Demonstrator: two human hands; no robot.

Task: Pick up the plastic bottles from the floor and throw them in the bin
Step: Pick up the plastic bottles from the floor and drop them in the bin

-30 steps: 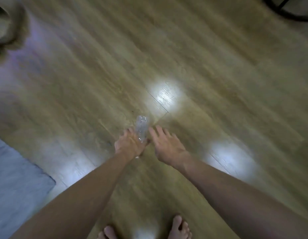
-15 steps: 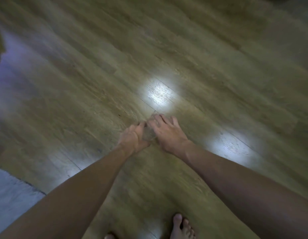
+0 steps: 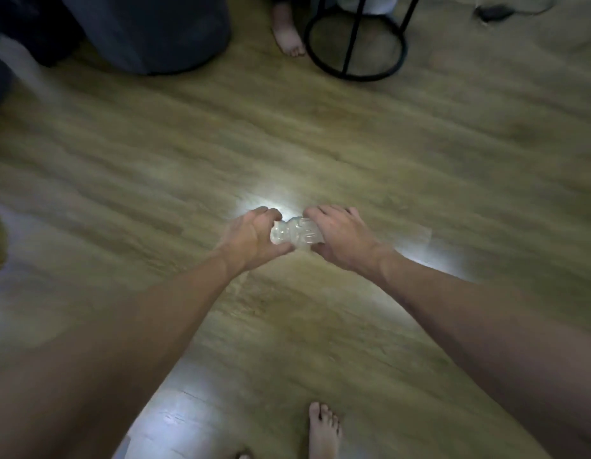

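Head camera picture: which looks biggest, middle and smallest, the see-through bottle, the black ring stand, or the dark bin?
1. dark bin, though cut off by the frame
2. black ring stand
3. see-through bottle, smallest, despite being nearer

— What sort of place is this?

— A room in a home, by the look of it. The brown wood-plank laminate floor point(image 3: 370, 144) runs across the whole view, with lamp glare on it.

— Anything else homely?

— Bare feet: the wearer's own bare foot point(image 3: 323, 429) at the bottom, and another person's bare foot point(image 3: 287, 34) at the top. Beside that stands a black metal stool base with a round ring point(image 3: 355, 44), and a dark grey rounded fabric piece of furniture point(image 3: 155, 31), blurred, to its left.
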